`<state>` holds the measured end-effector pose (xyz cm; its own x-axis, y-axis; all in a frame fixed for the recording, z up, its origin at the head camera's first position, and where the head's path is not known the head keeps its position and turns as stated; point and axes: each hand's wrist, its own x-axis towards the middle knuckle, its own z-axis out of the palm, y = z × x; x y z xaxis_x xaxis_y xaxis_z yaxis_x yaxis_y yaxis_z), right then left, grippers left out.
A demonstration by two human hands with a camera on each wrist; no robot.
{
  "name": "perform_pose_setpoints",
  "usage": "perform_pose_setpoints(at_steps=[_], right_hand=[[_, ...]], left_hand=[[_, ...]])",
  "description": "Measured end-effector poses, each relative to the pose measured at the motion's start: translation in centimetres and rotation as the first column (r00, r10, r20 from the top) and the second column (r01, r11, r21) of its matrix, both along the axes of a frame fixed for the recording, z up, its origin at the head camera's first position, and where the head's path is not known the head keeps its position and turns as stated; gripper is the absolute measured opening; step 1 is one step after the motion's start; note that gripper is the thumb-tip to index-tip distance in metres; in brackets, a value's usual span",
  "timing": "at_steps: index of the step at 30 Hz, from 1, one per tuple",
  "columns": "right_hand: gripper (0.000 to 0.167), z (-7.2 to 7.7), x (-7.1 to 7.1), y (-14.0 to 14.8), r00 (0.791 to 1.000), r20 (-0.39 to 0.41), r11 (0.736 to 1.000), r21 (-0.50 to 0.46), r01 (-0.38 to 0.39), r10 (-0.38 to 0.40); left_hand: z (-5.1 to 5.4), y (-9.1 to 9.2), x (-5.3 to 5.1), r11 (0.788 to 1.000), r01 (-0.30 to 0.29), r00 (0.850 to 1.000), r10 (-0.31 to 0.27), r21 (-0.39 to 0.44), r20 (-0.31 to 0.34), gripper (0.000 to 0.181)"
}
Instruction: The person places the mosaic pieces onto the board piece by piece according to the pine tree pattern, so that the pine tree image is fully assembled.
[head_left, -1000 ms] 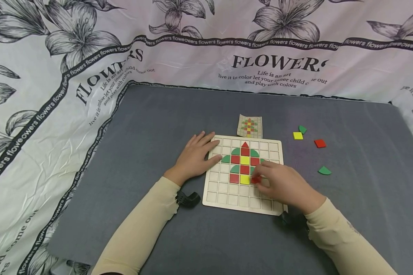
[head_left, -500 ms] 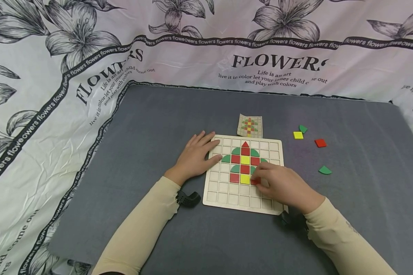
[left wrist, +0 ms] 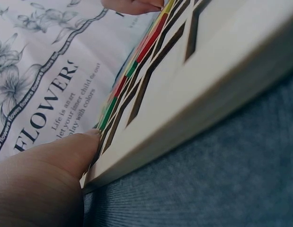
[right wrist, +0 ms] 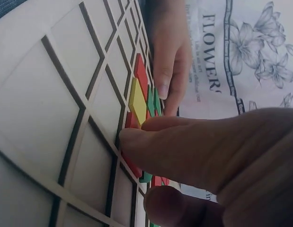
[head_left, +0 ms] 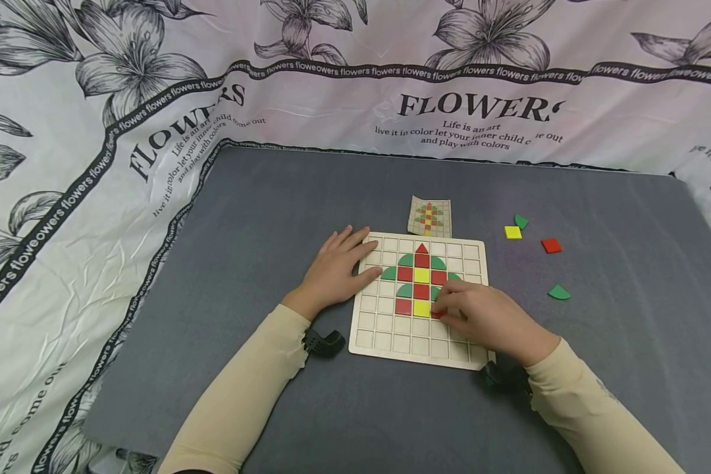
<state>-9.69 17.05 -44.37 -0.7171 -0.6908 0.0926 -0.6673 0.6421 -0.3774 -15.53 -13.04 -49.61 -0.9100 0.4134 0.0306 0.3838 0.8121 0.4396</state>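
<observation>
A square wooden grid board (head_left: pixel 385 342) carries red, yellow and green tiles set in a tree-like pattern. My left hand (head_left: pixel 334 270) rests on its left edge, fingers spread and thumb on the rim; the left wrist view shows the thumb (left wrist: pixel 66 156) at the edge. Over the board's right half, my right hand (head_left: pixel 488 322) has curled fingers and thumb on a red square tile (right wrist: pixel 132 163). That tile lies in the cell right of a yellow square tile (head_left: pixel 422 308) and is partly hidden by the thumb. My right hand also covers nearby cells.
A small pattern card (head_left: pixel 430 214) lies behind the board. To the right on the grey table (head_left: pixel 308 191) are a yellow square (head_left: pixel 512 232), a red square (head_left: pixel 551 245) and two green quarter-round tiles (head_left: pixel 559 292). A flower-printed cloth (head_left: pixel 332 105) borders the table.
The red square tile under my right fingers has gone from raised and tilted to lying lower in its cell. My right fingers have shifted slightly; my left hand has stayed in place.
</observation>
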Motion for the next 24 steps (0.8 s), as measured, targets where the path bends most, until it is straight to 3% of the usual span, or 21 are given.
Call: perform_pose_setpoints(at_steps=[7,13,24], right_hand=[[0.015,0.1,-0.2,0.2,1.000,0.021,1.000,-0.011,0.010,-0.009],[0.010,0.9,-0.5,0.9,0.993,0.043,0.994,0.016,0.107,-0.108],[0.017,1.6,-1.0,3.6,0.971,0.025,0.969,0.069,0.237,-0.240]], left_hand=[[0.1,-0.1,0.1,1.000,0.001,1.000,-0.001,-0.002,0.004,0.066],[0.2,-0.1,0.1,1.000,0.003,1.000,-0.003,-0.004,0.007,0.067],[0.2,0.0,0.1,1.000,0.008,1.000,-0.008,0.007,0.006,0.066]])
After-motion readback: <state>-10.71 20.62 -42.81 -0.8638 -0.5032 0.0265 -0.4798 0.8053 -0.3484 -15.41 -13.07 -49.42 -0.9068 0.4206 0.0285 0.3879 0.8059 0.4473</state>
